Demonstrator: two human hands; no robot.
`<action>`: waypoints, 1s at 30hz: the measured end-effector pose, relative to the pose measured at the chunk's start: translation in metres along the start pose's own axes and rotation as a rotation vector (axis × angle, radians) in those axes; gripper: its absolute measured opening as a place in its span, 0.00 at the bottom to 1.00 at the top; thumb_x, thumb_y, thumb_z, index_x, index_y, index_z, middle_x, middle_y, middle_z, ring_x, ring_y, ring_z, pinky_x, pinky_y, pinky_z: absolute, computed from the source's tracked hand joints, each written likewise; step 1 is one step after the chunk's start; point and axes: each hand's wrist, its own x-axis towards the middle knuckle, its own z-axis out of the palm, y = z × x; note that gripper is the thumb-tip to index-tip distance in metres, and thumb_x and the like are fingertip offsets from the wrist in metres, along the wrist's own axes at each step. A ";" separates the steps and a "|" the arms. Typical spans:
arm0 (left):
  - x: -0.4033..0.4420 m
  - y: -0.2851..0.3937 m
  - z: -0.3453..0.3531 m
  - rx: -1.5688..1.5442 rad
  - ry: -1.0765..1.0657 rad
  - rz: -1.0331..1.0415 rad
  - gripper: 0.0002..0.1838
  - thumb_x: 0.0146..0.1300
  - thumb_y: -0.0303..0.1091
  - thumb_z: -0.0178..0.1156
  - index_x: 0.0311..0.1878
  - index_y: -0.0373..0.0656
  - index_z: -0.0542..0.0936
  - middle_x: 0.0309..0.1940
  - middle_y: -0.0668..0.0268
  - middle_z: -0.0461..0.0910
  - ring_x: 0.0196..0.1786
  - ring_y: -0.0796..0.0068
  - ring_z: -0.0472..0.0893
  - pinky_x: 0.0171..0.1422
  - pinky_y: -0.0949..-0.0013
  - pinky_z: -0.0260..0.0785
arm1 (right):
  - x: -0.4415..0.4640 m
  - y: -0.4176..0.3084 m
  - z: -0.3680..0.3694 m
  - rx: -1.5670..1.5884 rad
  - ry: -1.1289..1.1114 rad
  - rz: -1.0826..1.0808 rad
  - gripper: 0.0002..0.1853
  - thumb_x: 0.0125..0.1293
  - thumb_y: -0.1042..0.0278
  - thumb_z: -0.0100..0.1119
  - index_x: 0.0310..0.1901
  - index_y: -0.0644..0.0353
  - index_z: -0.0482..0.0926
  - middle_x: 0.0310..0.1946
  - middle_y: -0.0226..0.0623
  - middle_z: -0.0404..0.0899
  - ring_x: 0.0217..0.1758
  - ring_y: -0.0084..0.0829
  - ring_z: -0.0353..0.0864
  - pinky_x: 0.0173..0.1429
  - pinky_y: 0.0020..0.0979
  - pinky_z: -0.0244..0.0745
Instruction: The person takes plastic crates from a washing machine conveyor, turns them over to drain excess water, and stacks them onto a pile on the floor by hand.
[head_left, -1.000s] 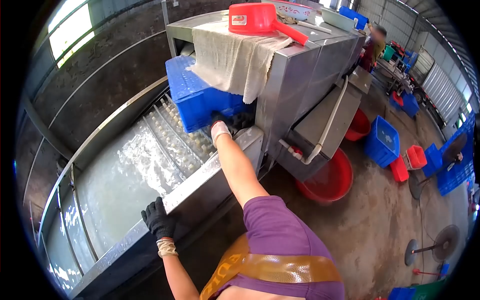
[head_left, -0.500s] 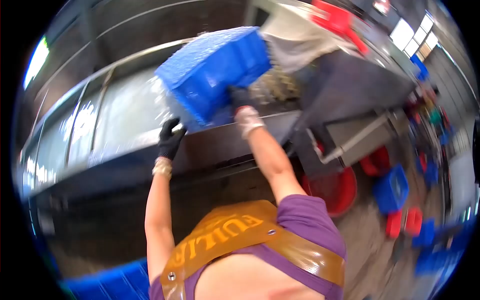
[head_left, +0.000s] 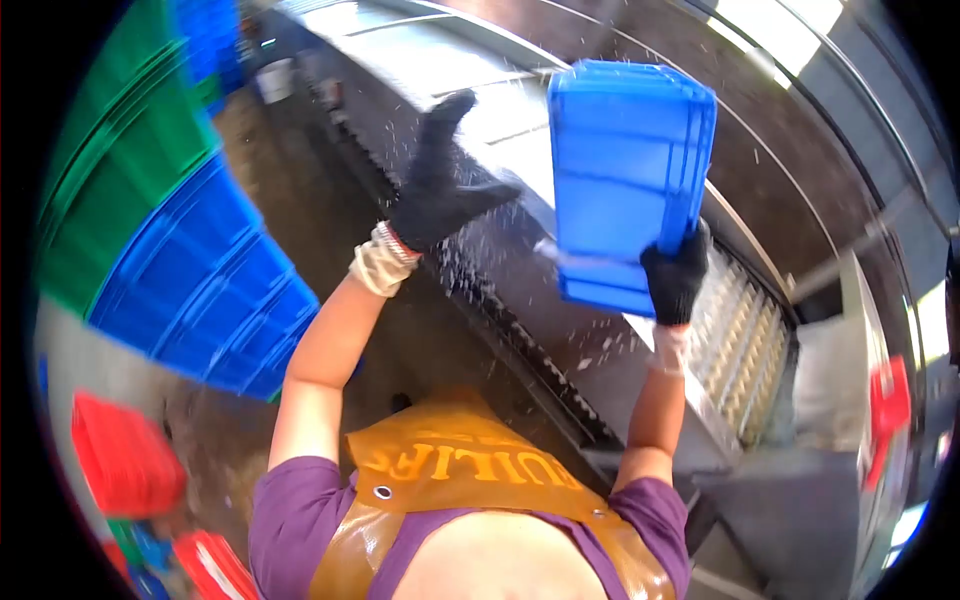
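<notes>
A blue plastic crate (head_left: 625, 170) is held up over the edge of a long metal trough (head_left: 540, 330). My right hand (head_left: 677, 275), in a black glove, grips the crate at its lower right corner. Off to the crate's left, my left hand (head_left: 440, 180), also black-gloved, is raised with thumb and fingers spread, touching nothing. Water drops and white flecks fly between that hand and the trough wall. Beneath my right forearm runs a bed of rows of pale rollers (head_left: 745, 345) inside the trough.
To my left stand nested stacks of green crates (head_left: 130, 170) and blue crates (head_left: 215, 290). Red crates (head_left: 125, 455) lie on the floor at lower left. A white bucket (head_left: 273, 80) is farther back. Another red item (head_left: 887, 405) hangs at the right.
My view has swung left, bringing the crate stacks into sight. The crate, tilted with water running over it before, is now more upright and still in my right hand. My left hand remains apart.
</notes>
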 end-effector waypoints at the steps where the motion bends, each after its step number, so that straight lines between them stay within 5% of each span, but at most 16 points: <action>1: 0.001 0.006 -0.006 0.083 0.026 -0.011 0.47 0.41 0.46 0.73 0.62 0.38 0.59 0.56 0.55 0.64 0.60 0.59 0.63 0.62 0.61 0.58 | -0.007 0.000 0.009 -0.014 -0.024 -0.062 0.26 0.38 0.75 0.57 0.46 0.61 0.71 0.33 0.42 0.76 0.35 0.36 0.78 0.40 0.33 0.73; 4: -0.008 0.015 -0.013 0.473 -0.400 -0.341 0.53 0.37 0.51 0.73 0.65 0.41 0.56 0.61 0.50 0.61 0.63 0.54 0.61 0.65 0.56 0.55 | -0.021 -0.012 0.027 -0.062 -0.149 -0.284 0.28 0.36 0.77 0.55 0.47 0.61 0.71 0.34 0.47 0.76 0.36 0.45 0.78 0.40 0.38 0.73; 6: -0.050 -0.002 -0.015 0.241 -0.268 -0.332 0.52 0.38 0.50 0.71 0.66 0.42 0.57 0.60 0.48 0.62 0.62 0.53 0.64 0.65 0.56 0.56 | -0.026 -0.010 0.035 -0.026 -0.126 -0.504 0.28 0.35 0.78 0.54 0.47 0.64 0.73 0.36 0.48 0.77 0.38 0.48 0.78 0.44 0.39 0.73; 7: -0.062 0.012 -0.017 0.362 -0.189 -0.291 0.50 0.37 0.47 0.74 0.63 0.38 0.61 0.58 0.50 0.64 0.60 0.53 0.66 0.64 0.58 0.58 | -0.020 -0.010 0.030 -0.025 -0.189 -0.540 0.26 0.37 0.78 0.55 0.46 0.66 0.73 0.37 0.49 0.77 0.40 0.47 0.78 0.46 0.39 0.73; 9: -0.087 0.032 -0.016 0.312 -0.185 -0.574 0.50 0.37 0.48 0.73 0.62 0.37 0.60 0.56 0.47 0.65 0.58 0.53 0.67 0.63 0.58 0.60 | -0.017 -0.020 0.019 0.019 -0.213 -0.604 0.27 0.41 0.75 0.63 0.49 0.65 0.72 0.41 0.47 0.77 0.45 0.46 0.76 0.52 0.42 0.70; 11: -0.112 0.031 -0.020 0.279 -0.131 -0.631 0.52 0.36 0.52 0.71 0.63 0.36 0.59 0.55 0.47 0.65 0.57 0.52 0.67 0.62 0.59 0.60 | -0.016 -0.024 0.013 0.083 -0.167 -0.602 0.38 0.38 0.67 0.72 0.54 0.66 0.67 0.48 0.48 0.72 0.54 0.49 0.69 0.60 0.48 0.62; 12: -0.118 0.035 -0.022 0.303 -0.107 -0.624 0.52 0.36 0.52 0.71 0.63 0.36 0.59 0.55 0.47 0.65 0.57 0.52 0.67 0.62 0.59 0.60 | -0.022 -0.014 0.010 0.043 -0.090 -0.601 0.44 0.36 0.62 0.74 0.58 0.65 0.64 0.54 0.49 0.67 0.58 0.51 0.65 0.62 0.47 0.60; 14: -0.122 0.040 -0.016 0.317 -0.136 -0.569 0.52 0.35 0.51 0.71 0.63 0.34 0.59 0.55 0.47 0.65 0.57 0.53 0.67 0.63 0.60 0.59 | -0.041 0.037 0.014 -0.016 0.056 -0.328 0.44 0.42 0.72 0.70 0.62 0.63 0.58 0.59 0.46 0.63 0.61 0.49 0.62 0.65 0.49 0.58; 15: -0.123 0.042 -0.013 0.237 -0.088 -0.571 0.52 0.36 0.51 0.71 0.63 0.36 0.59 0.56 0.49 0.64 0.60 0.54 0.64 0.65 0.60 0.57 | -0.052 0.037 0.020 -0.083 0.267 -0.279 0.24 0.54 0.62 0.56 0.54 0.59 0.68 0.52 0.43 0.70 0.53 0.38 0.69 0.59 0.45 0.62; 16: -0.119 0.044 -0.011 0.249 -0.079 -0.569 0.52 0.36 0.51 0.71 0.63 0.36 0.59 0.56 0.49 0.64 0.60 0.54 0.64 0.65 0.60 0.57 | -0.062 0.040 0.026 -0.154 0.480 -0.220 0.19 0.67 0.52 0.42 0.45 0.55 0.78 0.45 0.40 0.77 0.45 0.27 0.76 0.53 0.41 0.66; 17: -0.112 0.046 -0.009 0.300 -0.118 -0.536 0.52 0.36 0.51 0.71 0.64 0.36 0.59 0.56 0.49 0.63 0.61 0.54 0.64 0.65 0.60 0.57 | -0.096 0.111 0.035 0.164 0.091 0.171 0.20 0.65 0.54 0.48 0.49 0.62 0.74 0.41 0.47 0.78 0.38 0.28 0.77 0.53 0.49 0.65; 19: -0.089 0.062 -0.004 0.404 -0.174 -0.476 0.52 0.35 0.49 0.70 0.63 0.36 0.59 0.55 0.49 0.64 0.59 0.53 0.65 0.64 0.59 0.58 | -0.109 0.139 0.062 0.346 0.011 0.261 0.20 0.63 0.58 0.51 0.52 0.62 0.69 0.45 0.46 0.74 0.43 0.32 0.74 0.55 0.48 0.64; 24: -0.006 0.092 -0.012 0.529 -0.333 -0.213 0.50 0.31 0.47 0.72 0.58 0.35 0.61 0.47 0.49 0.67 0.50 0.51 0.69 0.56 0.56 0.64 | -0.146 0.153 0.102 1.035 -0.316 0.624 0.41 0.51 0.76 0.64 0.65 0.62 0.51 0.61 0.46 0.60 0.62 0.46 0.61 0.64 0.48 0.59; 26: 0.030 0.095 -0.021 0.658 -0.342 -0.113 0.50 0.30 0.48 0.72 0.58 0.35 0.61 0.49 0.48 0.66 0.52 0.50 0.68 0.55 0.56 0.63 | -0.123 0.118 0.128 1.187 -0.013 0.290 0.38 0.58 0.78 0.58 0.66 0.61 0.47 0.61 0.45 0.58 0.61 0.42 0.63 0.62 0.45 0.63; 28: 0.085 0.093 -0.047 0.583 -0.323 0.001 0.49 0.31 0.49 0.72 0.57 0.35 0.62 0.50 0.47 0.66 0.52 0.50 0.68 0.56 0.56 0.64 | -0.056 0.015 0.089 1.104 -0.059 0.233 0.36 0.59 0.76 0.57 0.65 0.60 0.49 0.62 0.44 0.57 0.60 0.40 0.64 0.60 0.44 0.66; 30: 0.144 0.102 -0.077 0.646 -0.272 0.005 0.49 0.30 0.49 0.73 0.57 0.34 0.62 0.50 0.48 0.68 0.51 0.51 0.70 0.57 0.56 0.64 | 0.011 -0.035 0.079 1.162 -0.172 0.151 0.35 0.61 0.62 0.58 0.63 0.64 0.51 0.60 0.42 0.60 0.60 0.35 0.62 0.61 0.38 0.64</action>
